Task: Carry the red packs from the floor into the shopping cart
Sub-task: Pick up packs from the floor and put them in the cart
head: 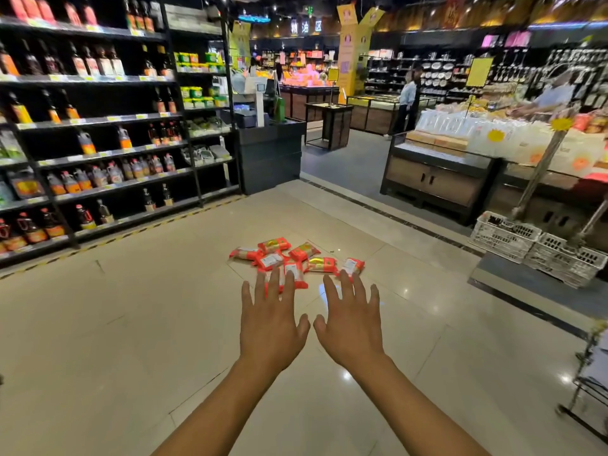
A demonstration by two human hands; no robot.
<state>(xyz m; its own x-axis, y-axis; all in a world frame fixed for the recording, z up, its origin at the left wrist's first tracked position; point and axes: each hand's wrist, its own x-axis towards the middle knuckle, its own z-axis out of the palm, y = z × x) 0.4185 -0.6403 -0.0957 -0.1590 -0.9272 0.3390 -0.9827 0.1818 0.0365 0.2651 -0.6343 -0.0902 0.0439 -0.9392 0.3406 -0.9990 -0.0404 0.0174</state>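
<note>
Several red packs (297, 260) lie in a loose heap on the beige tile floor, just ahead of me in the middle of the aisle. My left hand (270, 319) and my right hand (349, 320) are stretched out side by side, palms down, fingers spread and holding nothing. Their fingertips overlap the near edge of the heap in the picture; whether they touch the packs I cannot tell. At the right edge a metal frame with a wheel (589, 383) shows, probably part of the shopping cart; most of it is out of view.
Dark shelves of bottles (85, 153) line the left side. A counter (268, 149) stands behind the heap. Right of it are a display stand (441, 179) and white plastic crates (536, 248) on a low platform. A person (408, 100) stands far back.
</note>
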